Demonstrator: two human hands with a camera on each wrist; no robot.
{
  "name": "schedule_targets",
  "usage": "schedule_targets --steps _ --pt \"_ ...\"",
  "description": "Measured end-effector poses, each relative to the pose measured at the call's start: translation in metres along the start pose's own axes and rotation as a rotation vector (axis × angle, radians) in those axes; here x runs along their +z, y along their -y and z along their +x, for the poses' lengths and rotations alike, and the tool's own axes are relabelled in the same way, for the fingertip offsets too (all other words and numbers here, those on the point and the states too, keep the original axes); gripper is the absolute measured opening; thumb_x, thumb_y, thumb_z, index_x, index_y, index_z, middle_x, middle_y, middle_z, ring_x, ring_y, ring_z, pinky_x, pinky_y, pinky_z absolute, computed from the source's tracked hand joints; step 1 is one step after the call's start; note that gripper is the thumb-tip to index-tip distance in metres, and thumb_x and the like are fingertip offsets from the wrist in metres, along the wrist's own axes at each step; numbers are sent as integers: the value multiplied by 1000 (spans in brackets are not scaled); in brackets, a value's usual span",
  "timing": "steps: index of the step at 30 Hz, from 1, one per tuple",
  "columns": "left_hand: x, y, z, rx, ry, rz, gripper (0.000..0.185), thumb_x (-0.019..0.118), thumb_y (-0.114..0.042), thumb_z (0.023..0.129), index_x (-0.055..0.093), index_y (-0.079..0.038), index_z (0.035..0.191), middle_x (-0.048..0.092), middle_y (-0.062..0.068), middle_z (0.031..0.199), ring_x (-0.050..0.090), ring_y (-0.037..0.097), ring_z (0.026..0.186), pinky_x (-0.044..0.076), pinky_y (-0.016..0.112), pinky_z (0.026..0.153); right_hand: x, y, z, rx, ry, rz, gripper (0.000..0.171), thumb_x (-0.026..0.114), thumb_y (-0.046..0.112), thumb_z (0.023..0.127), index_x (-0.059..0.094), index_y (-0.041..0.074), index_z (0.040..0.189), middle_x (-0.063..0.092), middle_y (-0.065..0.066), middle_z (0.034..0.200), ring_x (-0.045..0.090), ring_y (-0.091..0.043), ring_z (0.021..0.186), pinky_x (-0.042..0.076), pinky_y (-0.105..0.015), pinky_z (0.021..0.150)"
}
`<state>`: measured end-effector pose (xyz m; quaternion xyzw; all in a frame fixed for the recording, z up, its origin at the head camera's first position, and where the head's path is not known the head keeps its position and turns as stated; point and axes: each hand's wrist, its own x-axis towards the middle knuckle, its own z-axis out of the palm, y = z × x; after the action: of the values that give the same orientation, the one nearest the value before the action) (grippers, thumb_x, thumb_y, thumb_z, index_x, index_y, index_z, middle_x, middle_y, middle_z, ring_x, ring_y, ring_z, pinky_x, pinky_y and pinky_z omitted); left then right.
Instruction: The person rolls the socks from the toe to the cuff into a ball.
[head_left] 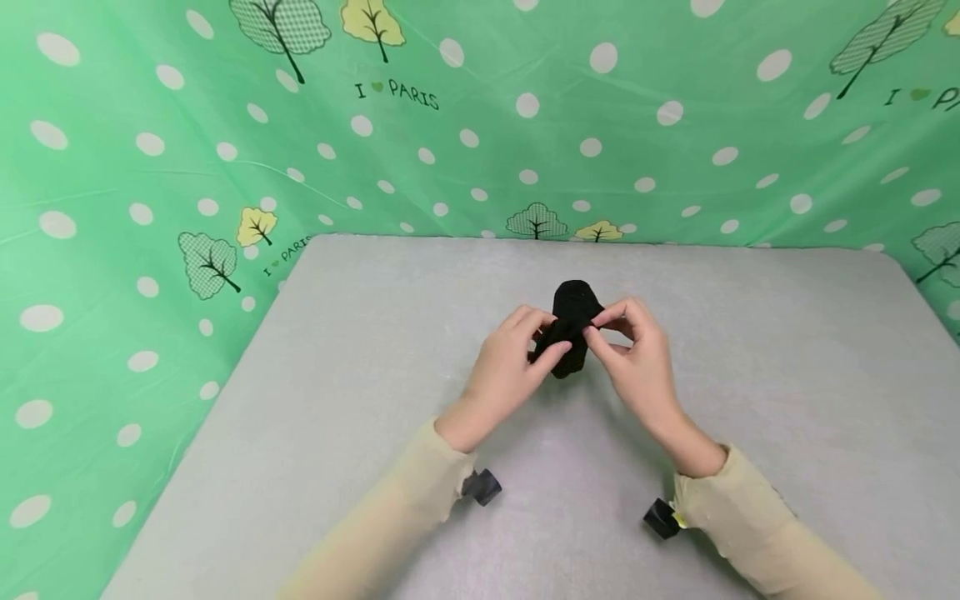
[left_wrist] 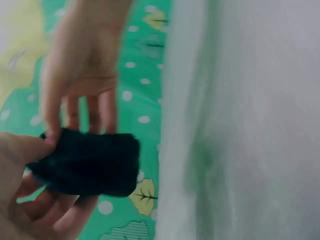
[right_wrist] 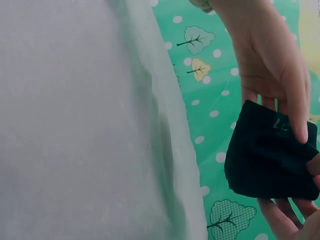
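Note:
A folded black sock [head_left: 574, 302] is held between both hands above the grey table. My left hand [head_left: 504, 360] grips its left side, with the thumb in front and the fingers behind. My right hand [head_left: 639, 357] pinches its right edge between thumb and fingertips. The rounded end of the sock points away from me, and a shorter end hangs down between the hands. In the right wrist view, small pale lettering shows on the dark fabric [right_wrist: 250, 160]. The left wrist view shows the sock [left_wrist: 100, 165] as a compact, folded shape with fingers on two sides.
The grey table [head_left: 360, 350] extends around the hands. A green dotted cloth [head_left: 465, 167] with tree prints hangs behind it and at the left. Small black devices [head_left: 486, 487] sit at the wrists by the beige sleeves [head_left: 397, 508].

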<state>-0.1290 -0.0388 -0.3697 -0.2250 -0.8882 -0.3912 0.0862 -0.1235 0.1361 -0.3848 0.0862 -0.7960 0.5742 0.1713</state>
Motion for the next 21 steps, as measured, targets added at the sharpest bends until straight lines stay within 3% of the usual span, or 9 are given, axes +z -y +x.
schedule_targets --steps 3,7,9,14,17,21 --pt "-7 5 3 -68 38 -208 26 67 -18 96 64 -5 119 69 9 112 68 20 100 60 31 80 -2 -1 0 7 -3 12 8 65 -1 92 59 -5 96 57 -5 99 62 4 97 55 -10 71" --pt "-9 10 4 -66 -20 -299 23 69 -12 94 53 -3 109 70 13 113 72 25 94 60 27 75 -2 -1 0 18 9 48 9 65 -1 92 59 -6 96 57 1 98 64 2 97 56 -13 71" --pt "-7 12 4 -46 -54 -297 21 70 -11 93 52 -3 101 67 11 112 70 24 94 59 23 71 -2 0 0 23 17 55 9 65 -1 92 59 -5 96 57 3 98 64 1 97 57 -14 71" --pt "-3 12 2 7 -96 -262 5 71 -12 92 68 -8 94 57 8 108 61 19 100 58 21 74 -1 -1 -1 28 20 54 9 64 -1 93 58 -5 97 56 2 99 64 0 97 57 -14 71" --pt "-1 10 1 34 -117 -177 14 77 -21 88 70 -12 95 54 5 106 54 19 105 54 28 88 0 -1 -2 30 12 57 9 64 -1 92 58 -6 97 56 3 98 63 0 97 57 -13 71" --pt "2 6 -1 73 -132 -3 30 83 -32 81 65 -13 95 52 3 102 52 17 97 49 29 88 0 -1 -2 30 5 40 9 64 -1 92 58 -5 97 56 3 99 63 2 96 56 -13 71"
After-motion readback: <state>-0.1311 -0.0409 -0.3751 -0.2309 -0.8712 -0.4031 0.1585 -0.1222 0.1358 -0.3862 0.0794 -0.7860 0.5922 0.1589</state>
